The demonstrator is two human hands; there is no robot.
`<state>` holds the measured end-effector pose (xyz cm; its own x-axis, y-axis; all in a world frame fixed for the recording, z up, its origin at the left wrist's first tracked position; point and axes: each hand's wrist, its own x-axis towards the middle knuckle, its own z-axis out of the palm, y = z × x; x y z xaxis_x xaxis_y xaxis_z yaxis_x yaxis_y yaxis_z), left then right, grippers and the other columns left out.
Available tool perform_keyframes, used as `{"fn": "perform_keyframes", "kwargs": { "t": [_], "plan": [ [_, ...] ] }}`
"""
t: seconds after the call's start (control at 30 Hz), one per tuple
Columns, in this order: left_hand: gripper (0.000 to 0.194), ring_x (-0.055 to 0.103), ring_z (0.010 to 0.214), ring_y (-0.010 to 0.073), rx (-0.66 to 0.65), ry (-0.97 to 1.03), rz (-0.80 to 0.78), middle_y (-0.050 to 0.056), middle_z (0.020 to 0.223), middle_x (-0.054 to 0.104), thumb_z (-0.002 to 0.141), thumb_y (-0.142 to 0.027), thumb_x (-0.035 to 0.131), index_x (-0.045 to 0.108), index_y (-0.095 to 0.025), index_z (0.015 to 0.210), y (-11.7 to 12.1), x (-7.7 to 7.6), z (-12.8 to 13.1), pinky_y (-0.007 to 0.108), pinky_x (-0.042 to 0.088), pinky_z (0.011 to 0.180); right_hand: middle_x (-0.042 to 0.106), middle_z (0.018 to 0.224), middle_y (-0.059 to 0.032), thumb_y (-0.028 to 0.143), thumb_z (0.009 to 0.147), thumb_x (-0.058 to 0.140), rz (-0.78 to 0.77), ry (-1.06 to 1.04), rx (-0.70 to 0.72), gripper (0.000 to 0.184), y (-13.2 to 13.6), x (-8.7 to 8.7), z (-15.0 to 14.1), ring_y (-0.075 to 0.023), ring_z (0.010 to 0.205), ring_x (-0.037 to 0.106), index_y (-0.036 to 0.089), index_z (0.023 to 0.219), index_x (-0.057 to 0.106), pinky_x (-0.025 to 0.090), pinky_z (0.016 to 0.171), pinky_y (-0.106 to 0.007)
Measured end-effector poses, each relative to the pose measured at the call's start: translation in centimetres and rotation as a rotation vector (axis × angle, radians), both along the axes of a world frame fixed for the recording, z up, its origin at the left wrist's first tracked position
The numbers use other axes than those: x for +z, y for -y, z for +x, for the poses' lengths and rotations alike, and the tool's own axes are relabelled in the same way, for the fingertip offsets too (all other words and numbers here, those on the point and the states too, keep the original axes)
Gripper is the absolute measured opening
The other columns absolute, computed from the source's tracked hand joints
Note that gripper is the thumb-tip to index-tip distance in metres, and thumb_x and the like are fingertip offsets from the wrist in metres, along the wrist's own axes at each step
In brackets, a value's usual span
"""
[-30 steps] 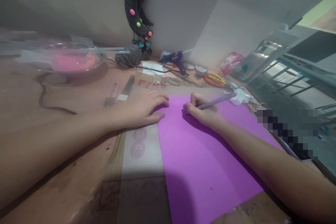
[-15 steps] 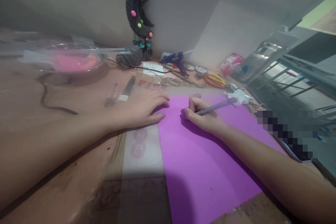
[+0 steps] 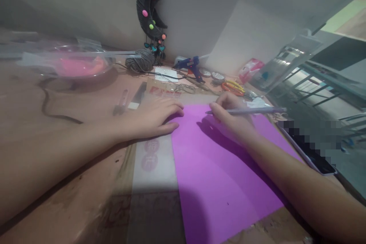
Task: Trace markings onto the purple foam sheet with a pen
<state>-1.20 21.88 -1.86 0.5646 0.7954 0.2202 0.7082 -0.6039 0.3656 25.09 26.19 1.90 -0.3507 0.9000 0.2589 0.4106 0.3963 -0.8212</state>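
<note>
A sheet of purple paper (image 3: 217, 183) lies on top of a printed brown-and-white sheet (image 3: 154, 183) on the table. My left hand (image 3: 161, 118) rests flat at the purple paper's upper left edge, fingers spread, holding nothing. Above the upper part of the paper is my right hand (image 3: 231, 116), its fingers closed round a slim greyish pen (image 3: 257, 110). The pen lies nearly level, with its dark tip toward the left, apart from the paper. A shadow of the hand falls on the sheet below.
Behind the paper are a blue glue gun (image 3: 190, 66), orange-and-yellow-handled pliers (image 3: 233, 87) and a ball of grey yarn (image 3: 140, 61). A clear bowl with pink material (image 3: 80, 66) stands at left, near a cutter (image 3: 138, 95). A phone (image 3: 309, 148) lies at the right table edge.
My right hand has lifted off the paper and moved slightly right and up. The pen has swung from slanting to nearly level. My left hand stays put.
</note>
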Motion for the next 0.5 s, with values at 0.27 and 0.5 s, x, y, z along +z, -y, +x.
{"fn": "perform_keyframes", "kwargs": {
  "t": [0.27,0.5],
  "plan": [
    [0.037,0.058,0.140,0.0297,-0.004,0.012,-0.020,0.013,0.150,0.064,0.102,-0.038,0.052,0.065,-0.018,0.130,0.0,-0.1,-0.1,0.046,0.042,0.122,0.066,0.070,0.0007,0.029,0.085,0.077,0.136,-0.001,0.072,0.013,0.7,3.7,0.8,-0.0143,0.059,0.055,0.024,0.080,0.066,0.043,0.055,-0.030],
    [0.035,0.060,0.138,0.0298,-0.013,0.018,0.003,0.013,0.147,0.065,0.103,-0.037,0.050,0.066,-0.018,0.128,-0.1,-0.3,-0.2,0.047,0.043,0.121,0.077,0.089,-0.0049,0.043,0.103,0.060,0.444,0.314,0.046,0.024,-0.7,4.5,2.6,-0.0230,0.082,0.070,0.024,0.105,0.075,0.051,0.077,-0.037]
  ]
}}
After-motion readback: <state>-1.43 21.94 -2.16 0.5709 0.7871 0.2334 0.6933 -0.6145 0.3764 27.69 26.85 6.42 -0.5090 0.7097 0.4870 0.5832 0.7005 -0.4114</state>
